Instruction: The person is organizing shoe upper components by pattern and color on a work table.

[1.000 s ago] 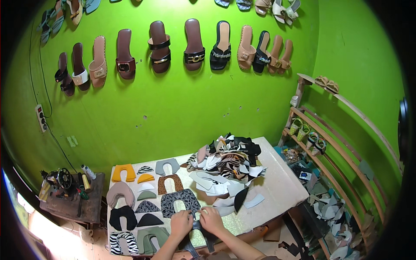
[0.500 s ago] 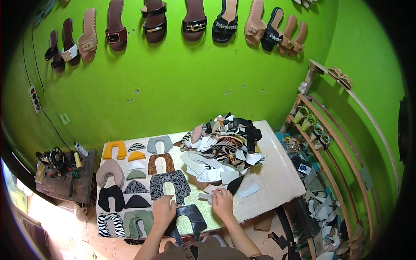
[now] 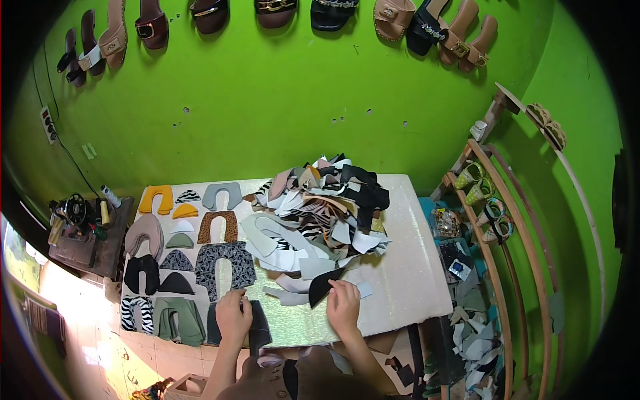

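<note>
A white, speckled tabletop (image 3: pixel 415 267) carries flat, multicoloured horseshoe-shaped pieces (image 3: pixel 205 270) and half-moon pieces (image 3: pixel 177 284) at left, a tangled heap of mixed-colour scraps (image 3: pixel 333 217) right of them and, before it, a curved black piece (image 3: pixel 321 289).

The person wears a brown shirt (image 3: pixel 257 381), seen from above at the near edge. Small round buttons (image 3: pixel 276 377) seem to run down its front, and just right of them lies a narrow dark strip (image 3: pixel 291 379); further right the cloth falls into shade. The left arm (image 3: pixel 223 370) and right arm (image 3: pixel 363 363) show bare forearms, and the left grip (image 3: pixel 235 319) and right grip (image 3: pixel 343 308) are bare hands.
</note>
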